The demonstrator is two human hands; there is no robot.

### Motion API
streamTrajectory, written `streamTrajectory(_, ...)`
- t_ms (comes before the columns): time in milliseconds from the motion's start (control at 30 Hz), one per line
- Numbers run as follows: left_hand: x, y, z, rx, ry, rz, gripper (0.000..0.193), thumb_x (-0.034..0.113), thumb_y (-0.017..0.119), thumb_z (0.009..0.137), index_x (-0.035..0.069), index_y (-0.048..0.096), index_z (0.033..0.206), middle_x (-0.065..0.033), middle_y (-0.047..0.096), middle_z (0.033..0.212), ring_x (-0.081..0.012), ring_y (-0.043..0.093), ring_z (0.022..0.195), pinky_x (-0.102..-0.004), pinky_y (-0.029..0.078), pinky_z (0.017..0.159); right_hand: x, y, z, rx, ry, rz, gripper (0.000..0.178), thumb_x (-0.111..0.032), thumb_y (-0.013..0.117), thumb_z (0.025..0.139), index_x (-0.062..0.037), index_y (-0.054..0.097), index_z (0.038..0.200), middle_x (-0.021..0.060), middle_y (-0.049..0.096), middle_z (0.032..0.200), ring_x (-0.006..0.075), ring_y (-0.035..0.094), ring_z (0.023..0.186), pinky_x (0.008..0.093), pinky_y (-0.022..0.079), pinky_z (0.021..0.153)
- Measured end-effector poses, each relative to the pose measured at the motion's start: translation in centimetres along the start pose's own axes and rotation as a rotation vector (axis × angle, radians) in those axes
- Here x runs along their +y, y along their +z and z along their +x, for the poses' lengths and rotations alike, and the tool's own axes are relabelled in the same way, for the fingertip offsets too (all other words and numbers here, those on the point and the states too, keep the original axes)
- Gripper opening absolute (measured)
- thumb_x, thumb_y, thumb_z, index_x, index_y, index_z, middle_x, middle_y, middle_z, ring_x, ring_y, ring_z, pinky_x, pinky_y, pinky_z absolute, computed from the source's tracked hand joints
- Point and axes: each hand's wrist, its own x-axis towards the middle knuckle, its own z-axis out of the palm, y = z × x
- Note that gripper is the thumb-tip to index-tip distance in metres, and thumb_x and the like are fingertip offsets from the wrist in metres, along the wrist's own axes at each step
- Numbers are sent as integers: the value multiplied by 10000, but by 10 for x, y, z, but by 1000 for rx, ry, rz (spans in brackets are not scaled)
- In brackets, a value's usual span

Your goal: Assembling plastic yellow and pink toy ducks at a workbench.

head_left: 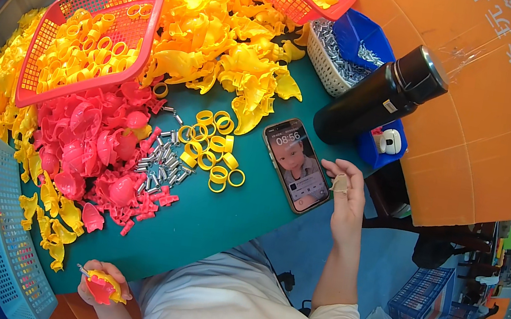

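At the lower left, my left hand is closed around a red and yellow plastic piece. A small metal tip sticks out beside its fingers. My right hand hangs by the right edge of a lit phone, fingers spread and slightly bent, with a beige wrap on the thumb. Whether a fingertip touches the phone I cannot tell. Left of the phone lie several yellow rings. Beside them is a pile of metal pins, next to red plastic parts.
A red basket of yellow rings rests on the heap. Yellow shells cover the back of the green table. A white basket holds metal pins near a black bottle. A blue basket stands left.
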Motion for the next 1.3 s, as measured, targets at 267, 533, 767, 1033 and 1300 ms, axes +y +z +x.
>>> streamTrajectory(267,0,1,1,2,-13,-21,518,342,569,937,44,453,1345,-328,570,1087,-395,679,760,-455,600,610,-3,-4,0,27,-20,2,270,-179,432,1011,0,494,1203,147,628,1168,145,543,1004,289,404,931)
streamTrajectory(533,2,2,3,7,-23,-13,492,344,574,934,41,476,1309,-319,579,1078,-388,679,748,-451,598,607,1,-21,-7,-58,-417,-340,189,-191,580,927,-27,670,953,90,646,923,157,539,885,256,421,724)
streamTrajectory(767,1,0,2,9,-21,-12,520,343,567,937,47,451,1349,-323,578,1076,-390,679,753,-452,599,614,-5,-1,-1,66,-153,-383,444,-151,765,759,-19,596,1148,136,582,1100,256,565,987,361,435,935)
streamTrajectory(1033,-1,3,1,17,-15,-4,526,351,566,935,48,449,1349,-330,574,1077,-402,679,764,-460,600,629,-29,30,12,-99,-38,-635,760,-239,820,728,-17,402,1323,150,573,1216,238,530,1116,351,401,993)
streamTrajectory(1300,-3,5,3,-17,-13,-41,497,348,561,937,15,461,1292,-363,557,1086,-445,666,772,-477,596,636,-19,7,20,-100,80,-318,531,-110,664,855,-37,418,1321,97,595,1189,139,527,979,275,413,872)
